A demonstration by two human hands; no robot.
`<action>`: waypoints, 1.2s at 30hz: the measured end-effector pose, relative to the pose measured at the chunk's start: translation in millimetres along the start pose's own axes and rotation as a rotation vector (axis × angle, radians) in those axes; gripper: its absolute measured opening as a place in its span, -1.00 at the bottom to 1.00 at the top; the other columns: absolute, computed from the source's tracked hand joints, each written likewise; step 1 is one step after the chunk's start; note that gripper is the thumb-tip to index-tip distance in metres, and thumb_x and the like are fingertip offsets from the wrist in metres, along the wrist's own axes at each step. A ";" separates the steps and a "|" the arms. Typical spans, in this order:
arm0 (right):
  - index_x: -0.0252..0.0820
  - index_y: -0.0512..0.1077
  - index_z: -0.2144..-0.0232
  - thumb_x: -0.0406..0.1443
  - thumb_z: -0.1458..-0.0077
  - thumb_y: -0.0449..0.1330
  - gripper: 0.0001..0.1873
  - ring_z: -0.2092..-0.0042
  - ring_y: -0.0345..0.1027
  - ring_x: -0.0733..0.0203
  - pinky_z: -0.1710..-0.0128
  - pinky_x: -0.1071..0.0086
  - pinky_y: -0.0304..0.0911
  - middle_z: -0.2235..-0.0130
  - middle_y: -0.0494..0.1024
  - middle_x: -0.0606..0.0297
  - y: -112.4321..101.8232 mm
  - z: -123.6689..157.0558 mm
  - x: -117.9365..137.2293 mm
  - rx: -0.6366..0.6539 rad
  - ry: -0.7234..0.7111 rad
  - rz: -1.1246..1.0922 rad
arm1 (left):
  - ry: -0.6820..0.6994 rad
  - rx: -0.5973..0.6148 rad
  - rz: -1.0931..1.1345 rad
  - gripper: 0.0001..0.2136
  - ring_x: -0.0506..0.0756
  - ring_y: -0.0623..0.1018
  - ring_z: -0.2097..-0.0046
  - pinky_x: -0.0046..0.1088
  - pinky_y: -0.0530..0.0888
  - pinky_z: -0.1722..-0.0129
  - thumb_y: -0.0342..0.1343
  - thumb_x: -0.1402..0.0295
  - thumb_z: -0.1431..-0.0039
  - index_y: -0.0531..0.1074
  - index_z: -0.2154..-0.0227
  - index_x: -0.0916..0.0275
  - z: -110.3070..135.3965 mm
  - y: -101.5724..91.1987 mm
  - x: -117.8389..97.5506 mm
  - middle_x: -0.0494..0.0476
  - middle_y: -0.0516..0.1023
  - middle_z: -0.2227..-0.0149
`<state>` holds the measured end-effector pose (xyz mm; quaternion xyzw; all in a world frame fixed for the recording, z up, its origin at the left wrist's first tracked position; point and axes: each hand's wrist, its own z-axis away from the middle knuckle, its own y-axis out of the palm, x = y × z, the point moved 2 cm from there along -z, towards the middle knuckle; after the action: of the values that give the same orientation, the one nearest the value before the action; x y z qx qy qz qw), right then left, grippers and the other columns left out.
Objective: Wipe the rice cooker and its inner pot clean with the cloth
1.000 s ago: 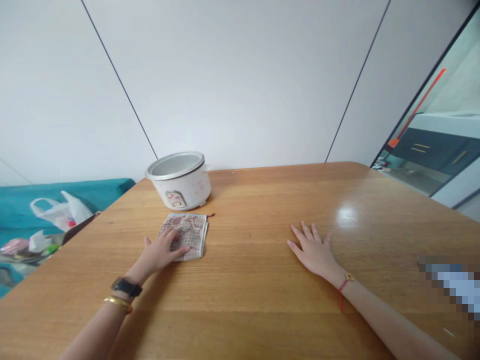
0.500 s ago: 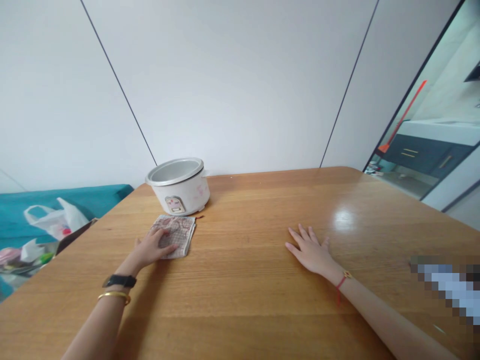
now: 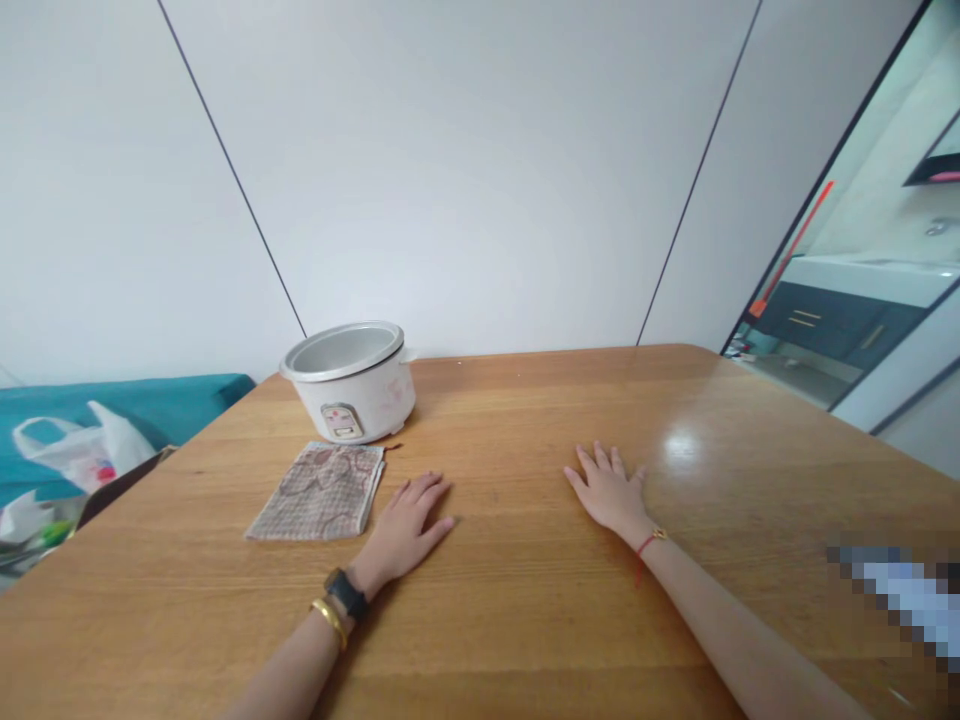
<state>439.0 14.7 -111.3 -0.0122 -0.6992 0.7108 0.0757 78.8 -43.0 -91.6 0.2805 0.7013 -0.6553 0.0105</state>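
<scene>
My left hand (image 3: 405, 525) lies flat on the wooden table (image 3: 525, 580), fingers stretched out, just right of a folded patterned cloth (image 3: 321, 491) and not touching it. A black watch and a gold bangle sit on that wrist. Further right, my right hand (image 3: 607, 487) rests palm down with fingers spread, holding nothing; a red string bracelet is on its wrist. A white rice cooker (image 3: 347, 381) without a lid stands behind the cloth.
A white wall runs close behind the table's far edge. Left of the table are a teal surface (image 3: 112, 400) and a white plastic bag (image 3: 75, 450). A doorway at right shows dark cabinets (image 3: 832, 325).
My left hand has come off the cloth and moved right onto bare table. The cloth now lies flat, uncovered. My right hand has stayed in place.
</scene>
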 end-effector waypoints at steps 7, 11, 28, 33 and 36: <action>-0.13 0.12 -0.47 0.03 -0.43 -0.18 -0.28 -0.51 -0.24 -0.37 -0.33 -0.50 -0.22 -0.51 -0.01 0.02 -8.4 1.1 1.3 -0.006 0.019 0.018 | 0.019 0.035 -0.104 -0.45 0.29 0.25 -0.45 0.10 0.14 -0.44 0.02 0.04 -0.39 0.31 -0.35 0.13 2.4 3.6 4.1 0.27 0.25 -0.43; -0.18 0.21 -0.43 -0.05 -0.43 -0.11 -0.34 -0.51 -0.22 -0.29 -0.41 -0.36 -0.24 -0.50 0.04 0.05 -12.5 15.9 12.7 0.000 -0.133 -0.008 | 0.022 0.039 -0.111 -0.45 0.29 0.25 -0.44 0.10 0.14 -0.45 0.01 0.04 -0.40 0.31 -0.35 0.14 2.5 3.6 3.8 0.26 0.25 -0.43; -0.08 0.16 -0.45 0.04 -0.39 -0.01 -0.30 -0.52 -0.19 0.05 -0.51 -0.11 -0.39 -0.49 0.06 0.28 -17.3 50.0 47.3 0.163 -0.691 -0.244 | 0.036 0.164 -0.213 -0.50 0.26 0.14 -0.49 0.18 0.11 -0.42 -0.09 0.10 -0.48 0.18 -0.42 -0.08 3.6 -1.5 -6.1 0.15 0.09 -0.49; -0.07 0.17 -0.44 0.05 -0.39 -0.02 -0.30 -0.52 -0.18 0.03 -0.51 -0.10 -0.37 -0.49 0.06 0.28 -17.7 50.2 48.1 0.155 -0.690 -0.240 | 0.037 0.172 -0.215 -0.55 0.27 0.15 -0.48 0.18 0.10 -0.41 -0.08 0.09 -0.48 0.29 -0.36 -0.13 2.2 -0.6 -4.8 0.14 0.09 -0.49; -0.08 0.17 -0.44 0.05 -0.39 -0.01 -0.30 -0.52 -0.18 0.04 -0.51 -0.09 -0.38 -0.49 0.05 0.29 -17.6 49.5 47.9 0.154 -0.688 -0.238 | 0.041 0.153 -0.199 -0.55 0.28 0.18 -0.47 0.19 0.11 -0.41 -0.06 0.09 -0.47 0.30 -0.35 -0.14 1.8 0.3 -2.7 0.14 0.11 -0.49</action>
<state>387.1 -28.2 -88.5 0.3145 -0.6246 0.7102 -0.0812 80.5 -45.7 -91.1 0.2227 0.6736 -0.6989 -0.0902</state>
